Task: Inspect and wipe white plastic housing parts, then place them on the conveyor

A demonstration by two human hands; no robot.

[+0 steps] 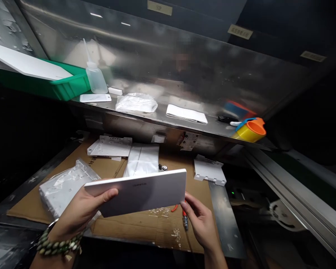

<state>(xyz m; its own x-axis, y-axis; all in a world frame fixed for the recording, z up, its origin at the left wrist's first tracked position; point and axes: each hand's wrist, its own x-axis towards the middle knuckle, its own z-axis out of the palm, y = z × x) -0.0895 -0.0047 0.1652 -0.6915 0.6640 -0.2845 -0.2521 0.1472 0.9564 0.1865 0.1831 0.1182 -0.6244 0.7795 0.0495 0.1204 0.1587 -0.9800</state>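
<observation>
A flat white panel [145,194] with small dark lettering is held up, tilted, over the cardboard sheet [128,226]. My left hand [85,205] grips its left end, thumb lying across the face and a beaded bracelet at the wrist. At the panel's right edge, my right hand [198,218] pinches the lower corner between thumb and fingers. Behind the panel lies a white plastic-wrapped stack [142,158]. A tool with red handles [185,220] rests on the cardboard beside my right hand, near small clear bits.
White molded parts [110,146] lie at the back left, another [210,170] at the right, a bagged one [68,185] at left. The metal shelf [156,116] holds a squeeze bottle [96,78], green bin [70,86], folded cloth [186,113] and yellow tape roll [248,131].
</observation>
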